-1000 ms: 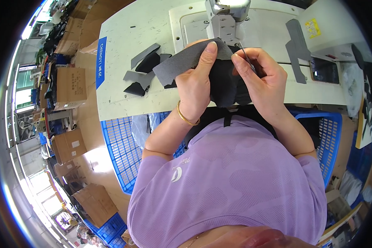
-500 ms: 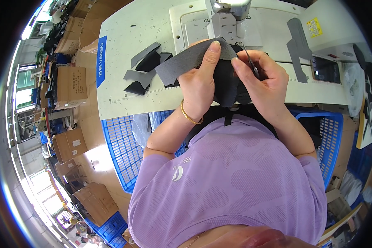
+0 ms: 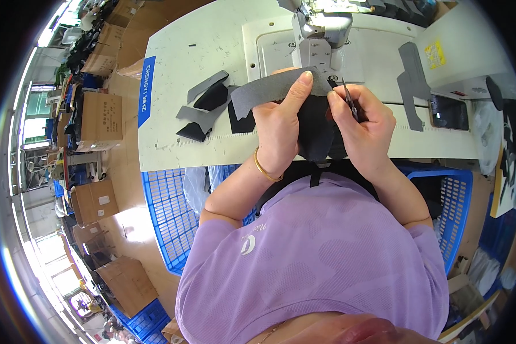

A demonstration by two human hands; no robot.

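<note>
White worktable (image 3: 166,51) bears a silver metal sewing-machine head (image 3: 316,53); in front of it, left hand (image 3: 281,123) clamps curved grey fabric strip (image 3: 268,90), right hand (image 3: 364,126) grips dark pointed metal snips (image 3: 350,98).

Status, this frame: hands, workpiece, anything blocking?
Left hand gripping curved grey fabric strip. Right hand holding slender pointed dark metal tool. Rounded black fabric piece between hands. Right hand partly hides tool.

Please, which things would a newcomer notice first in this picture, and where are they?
The purple shirt fills the lower middle. Above it, the left hand grips a grey strip, while the right hand holds a slim dark tool. Blue baskets flank the shirt below the white table.
</note>
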